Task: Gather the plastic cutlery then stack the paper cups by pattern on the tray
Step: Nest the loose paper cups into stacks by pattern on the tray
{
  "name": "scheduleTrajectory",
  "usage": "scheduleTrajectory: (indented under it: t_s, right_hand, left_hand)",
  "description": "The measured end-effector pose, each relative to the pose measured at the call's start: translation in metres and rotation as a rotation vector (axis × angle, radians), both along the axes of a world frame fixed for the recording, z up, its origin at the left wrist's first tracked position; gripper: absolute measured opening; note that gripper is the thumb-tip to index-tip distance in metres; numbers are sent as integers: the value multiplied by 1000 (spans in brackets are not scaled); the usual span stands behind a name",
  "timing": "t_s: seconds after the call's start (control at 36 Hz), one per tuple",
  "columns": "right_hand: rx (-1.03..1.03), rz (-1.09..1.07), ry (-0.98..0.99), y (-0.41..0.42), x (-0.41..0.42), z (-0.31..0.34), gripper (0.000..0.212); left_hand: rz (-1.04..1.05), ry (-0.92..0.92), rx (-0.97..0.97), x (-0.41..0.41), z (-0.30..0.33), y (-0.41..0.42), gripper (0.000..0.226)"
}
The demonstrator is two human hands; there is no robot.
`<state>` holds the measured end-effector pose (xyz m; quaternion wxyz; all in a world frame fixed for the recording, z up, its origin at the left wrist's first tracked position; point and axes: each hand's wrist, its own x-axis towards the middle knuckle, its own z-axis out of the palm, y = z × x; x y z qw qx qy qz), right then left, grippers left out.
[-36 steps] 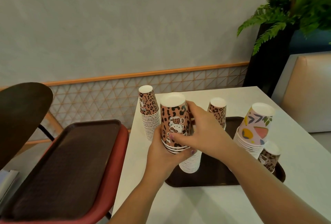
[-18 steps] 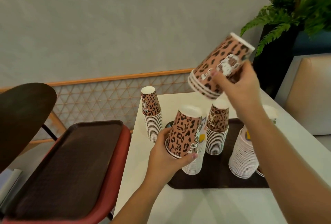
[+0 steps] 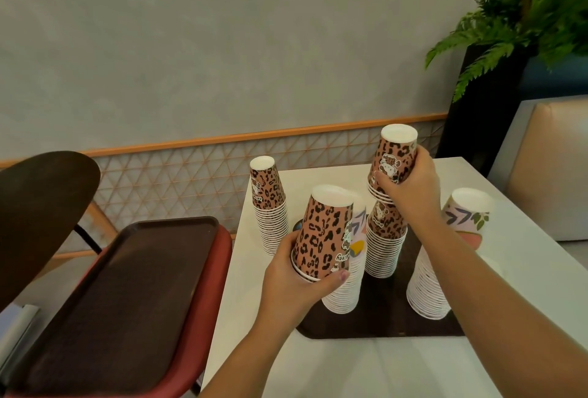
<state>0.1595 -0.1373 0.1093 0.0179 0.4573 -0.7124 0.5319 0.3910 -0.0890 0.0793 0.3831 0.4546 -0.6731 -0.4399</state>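
Observation:
My left hand (image 3: pixel 294 283) grips a few nested leopard-print cups (image 3: pixel 321 232), upside down, above the left side of the dark brown tray (image 3: pixel 378 321). My right hand (image 3: pixel 410 187) holds another small bunch of leopard cups (image 3: pixel 393 162) just above the leopard stack (image 3: pixel 385 245) standing on the tray. A colourful leaf-pattern stack (image 3: pixel 346 289) stands behind the left hand's cups, and a taller one (image 3: pixel 445 257) rises on the tray's right, partly hidden by my right arm. A further leopard stack (image 3: pixel 269 203) stands on the white table (image 3: pixel 366 369), left of the tray. No cutlery is visible.
A second brown tray (image 3: pixel 127 296) lies on a red chair seat (image 3: pixel 206 308) to the left of the table. A fern (image 3: pixel 528 16) in a dark planter and a beige padded seat (image 3: pixel 547 168) stand at the right. A wall with lattice trim runs behind.
My right hand has brought its leopard cups down from high and tilted to upright just over the tray's leopard stack. The left hand keeps its cups in nearly the same place.

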Motion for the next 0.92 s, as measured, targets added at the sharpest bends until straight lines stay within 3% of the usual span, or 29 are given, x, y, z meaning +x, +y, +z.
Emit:
scheduleTrajectory:
  t_s: [0.19,0.42,0.53,0.64,0.78,0.83,0.92]
  right_hand:
    - [6,-10,-37,1,0,-8,73]
    - [315,64,-139,6,1,-33,82]
    - [211,31,-94,29,-15,-4,86]
    - [-12,229,-102,50,10,42,74]
    - [182,783,-144,81,30,92,68]
    - [201,817,-102,86,33,96,70]
    - [99,696,-30,89,28,101,59]
  left_hand:
    - [-2,-17,4,-3,1,3,77]
    - [-1,-3,14,-5,3,1,78]
    - [-61,9,-2,-29,16,6,76]
    - [-53,12,-24,-28,24,5,70]
    - [-93,36,-64,-31,42,0,69]
    - [-122,23,-90,-36,53,-3,69]
    - [-194,-13,-114,-52,68,-6,75]
